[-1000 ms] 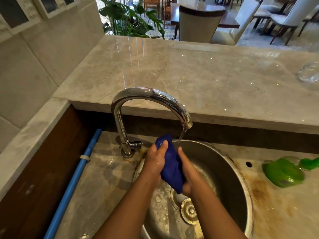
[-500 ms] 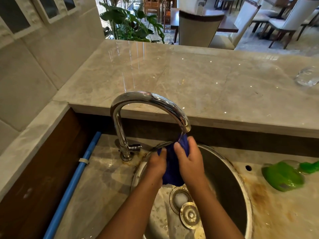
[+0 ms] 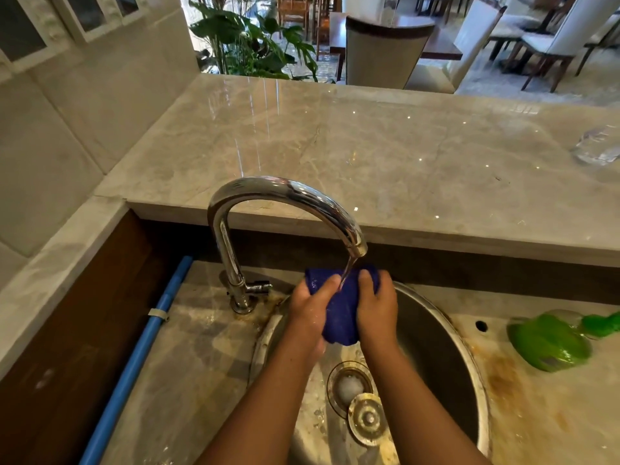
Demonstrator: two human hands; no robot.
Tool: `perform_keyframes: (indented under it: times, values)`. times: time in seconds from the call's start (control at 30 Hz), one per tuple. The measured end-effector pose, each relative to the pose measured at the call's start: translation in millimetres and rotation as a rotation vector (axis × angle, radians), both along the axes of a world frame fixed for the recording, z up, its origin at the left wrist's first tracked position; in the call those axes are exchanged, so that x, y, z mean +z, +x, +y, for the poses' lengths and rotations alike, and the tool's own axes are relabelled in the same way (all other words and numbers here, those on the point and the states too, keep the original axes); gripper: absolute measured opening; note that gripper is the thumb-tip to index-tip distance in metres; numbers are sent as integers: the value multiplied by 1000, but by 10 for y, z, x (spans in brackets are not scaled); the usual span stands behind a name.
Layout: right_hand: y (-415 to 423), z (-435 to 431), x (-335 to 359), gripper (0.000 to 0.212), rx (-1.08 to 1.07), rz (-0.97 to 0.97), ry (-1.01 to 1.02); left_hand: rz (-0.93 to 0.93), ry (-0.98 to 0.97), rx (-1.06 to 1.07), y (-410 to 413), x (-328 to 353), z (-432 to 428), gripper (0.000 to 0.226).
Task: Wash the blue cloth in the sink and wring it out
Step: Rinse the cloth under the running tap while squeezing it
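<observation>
A dark blue cloth is bunched between both my hands above the round steel sink. My left hand grips its left side and my right hand grips its right side, thumbs on top. Water runs from the spout of the chrome tap onto the top of the cloth between my thumbs. The lower end of the cloth hangs below my palms.
The drain holds foam, and a loose metal strainer lies beside it. A green bottle lies on the stained counter at the right. A blue pipe runs along the left. A raised marble ledge stands behind the tap.
My hands have lifted the cloth from beside the stream to right under the spout. The cloth is now spread wider between my thumbs, with water falling on it.
</observation>
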State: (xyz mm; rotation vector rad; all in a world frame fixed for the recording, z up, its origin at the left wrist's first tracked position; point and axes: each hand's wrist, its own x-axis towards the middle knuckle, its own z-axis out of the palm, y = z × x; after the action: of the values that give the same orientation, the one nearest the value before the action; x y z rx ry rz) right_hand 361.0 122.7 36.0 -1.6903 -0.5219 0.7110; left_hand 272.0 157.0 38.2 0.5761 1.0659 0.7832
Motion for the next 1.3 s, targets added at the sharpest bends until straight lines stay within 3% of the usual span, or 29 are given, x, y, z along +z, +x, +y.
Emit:
perform_keyframes:
  times: [0.13,0.23,0.27,0.4,0.47,0.6,0.7,0.83,1.0,1.1,1.2,1.3]
  values:
    - [-306,-149,163,16,167,-71,129,112,8,83,22,-7,113,17]
    - [-380,-20,47,23,236,-381,-2,66,-115,44,51,-6,-11,23]
    - [-308,33,-26,25,230,-405,-67,54,-132,34,46,-56,-66,28]
    - [-7,54,-246,18,179,-197,-181,-9,-42,-106,-45,-108,-248,27]
    - [30,4,-221,14,113,-190,-138,1,26,-139,-64,-89,-237,25]
    - [-153,-86,-59,11,86,-117,73,112,5,31,-48,-146,48,24]
    - [-413,-113,60,6,233,-202,91,129,14,46,6,-116,102,21]
    - [-244,76,-51,20,237,-388,-116,22,-113,23,15,-115,-33,26]
    - [-44,42,-278,13,116,-211,-153,-16,-14,-102,-77,-106,-169,27]
    - [-182,-86,-114,14,29,-179,-90,22,-30,-12,-74,-105,20,20]
    - [-502,-266,118,11,183,-213,48,66,-43,45,-83,-128,117,18]
    - [-559,-193,139,21,280,-463,-40,20,-156,-11,-49,-80,-37,35]
